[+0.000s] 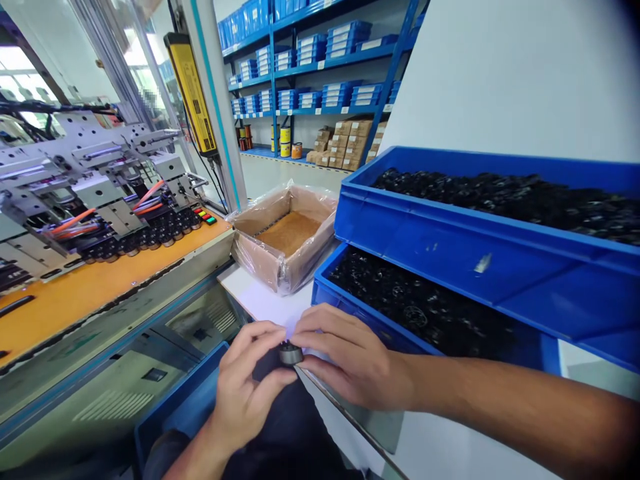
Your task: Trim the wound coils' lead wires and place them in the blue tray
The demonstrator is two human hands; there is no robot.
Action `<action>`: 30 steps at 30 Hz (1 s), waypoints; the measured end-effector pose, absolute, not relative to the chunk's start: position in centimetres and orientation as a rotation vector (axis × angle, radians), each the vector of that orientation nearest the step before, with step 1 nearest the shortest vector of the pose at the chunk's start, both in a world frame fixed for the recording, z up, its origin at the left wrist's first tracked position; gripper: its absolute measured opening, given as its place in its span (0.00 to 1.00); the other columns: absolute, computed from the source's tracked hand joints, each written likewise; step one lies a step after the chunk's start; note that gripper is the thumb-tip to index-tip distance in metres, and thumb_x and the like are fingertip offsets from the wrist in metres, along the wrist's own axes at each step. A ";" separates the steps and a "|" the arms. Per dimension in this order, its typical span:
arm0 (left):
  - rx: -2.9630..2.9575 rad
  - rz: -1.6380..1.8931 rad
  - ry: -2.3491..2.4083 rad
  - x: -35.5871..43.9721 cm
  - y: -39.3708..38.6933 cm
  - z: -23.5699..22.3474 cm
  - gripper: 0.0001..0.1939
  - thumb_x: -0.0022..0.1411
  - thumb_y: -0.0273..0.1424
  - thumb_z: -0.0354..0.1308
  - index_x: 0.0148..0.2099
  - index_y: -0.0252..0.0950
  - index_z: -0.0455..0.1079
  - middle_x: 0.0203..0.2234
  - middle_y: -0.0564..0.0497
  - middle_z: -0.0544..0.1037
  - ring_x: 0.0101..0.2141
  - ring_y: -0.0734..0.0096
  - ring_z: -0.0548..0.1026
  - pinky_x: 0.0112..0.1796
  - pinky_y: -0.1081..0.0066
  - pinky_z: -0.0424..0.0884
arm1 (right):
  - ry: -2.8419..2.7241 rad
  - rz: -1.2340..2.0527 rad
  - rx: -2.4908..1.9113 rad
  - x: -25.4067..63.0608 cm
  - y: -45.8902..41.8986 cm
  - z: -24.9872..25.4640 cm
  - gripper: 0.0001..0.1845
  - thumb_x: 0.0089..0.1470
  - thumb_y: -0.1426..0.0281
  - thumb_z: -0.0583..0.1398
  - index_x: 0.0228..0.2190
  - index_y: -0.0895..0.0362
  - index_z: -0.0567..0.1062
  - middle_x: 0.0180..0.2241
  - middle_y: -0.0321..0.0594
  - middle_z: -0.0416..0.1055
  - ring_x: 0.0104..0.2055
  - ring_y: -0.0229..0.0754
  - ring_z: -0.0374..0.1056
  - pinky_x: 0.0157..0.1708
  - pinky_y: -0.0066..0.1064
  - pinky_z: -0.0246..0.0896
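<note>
My left hand (245, 387) and my right hand (350, 360) meet at the bottom middle, fingers pinched together on a small dark round part (291, 353) with a grey band. Both hands hold it just above the edge of the white table (265, 300). Right behind my right hand stands a blue bin (325, 293) full of small black parts. A second, larger blue bin (450, 247) of black parts is stacked above and behind it.
A machine with an orange deck (100, 280) and a row of black parts fills the left. An open cardboard box with plastic lining (285, 233) sits on the table. A blue bin (185, 407) lies below my left hand. Blue shelving (320, 73) stands far back.
</note>
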State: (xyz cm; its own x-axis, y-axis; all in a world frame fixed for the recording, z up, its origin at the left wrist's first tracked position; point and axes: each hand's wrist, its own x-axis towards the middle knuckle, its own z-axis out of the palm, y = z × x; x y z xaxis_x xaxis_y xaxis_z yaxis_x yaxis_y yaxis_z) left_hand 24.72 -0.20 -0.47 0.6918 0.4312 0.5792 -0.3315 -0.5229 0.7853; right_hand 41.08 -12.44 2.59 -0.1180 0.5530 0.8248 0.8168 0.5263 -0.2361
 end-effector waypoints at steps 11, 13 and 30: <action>2.236 1.133 0.148 23.9 1.6 1.1 0.11 0.61 0.27 0.62 0.47 0.37 0.77 0.35 0.45 0.80 0.35 0.68 0.78 0.36 0.72 0.74 | -1.897 -0.399 -1.383 41.5 -13.1 2.7 0.14 0.62 0.70 0.58 0.48 0.64 0.71 0.41 0.51 0.74 0.45 0.45 0.72 0.43 0.36 0.75; 2.415 1.248 0.459 22.3 5.3 2.8 0.09 0.62 0.32 0.61 0.44 0.36 0.78 0.34 0.46 0.78 0.34 0.68 0.77 0.37 0.71 0.73 | -1.917 -0.544 -1.460 43.6 -13.2 2.8 0.18 0.62 0.67 0.59 0.51 0.61 0.70 0.45 0.52 0.74 0.46 0.49 0.73 0.43 0.38 0.75; 2.881 0.631 1.343 27.0 18.9 10.1 0.15 0.65 0.30 0.52 0.51 0.32 0.74 0.48 0.40 0.79 0.51 0.49 0.75 0.49 0.60 0.69 | -2.226 -0.793 -1.332 60.3 -14.9 -4.9 0.07 0.59 0.68 0.60 0.33 0.48 0.80 0.22 0.43 0.77 0.20 0.35 0.74 0.17 0.21 0.67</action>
State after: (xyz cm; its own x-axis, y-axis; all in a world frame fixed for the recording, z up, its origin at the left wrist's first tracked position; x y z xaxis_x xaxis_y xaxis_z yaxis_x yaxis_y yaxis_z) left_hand 26.98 18.90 10.14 0.5818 0.7158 0.3862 0.7543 -0.6525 0.0730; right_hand 60.32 -14.88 -4.87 -0.4489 0.6478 0.6155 0.8911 0.3764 0.2537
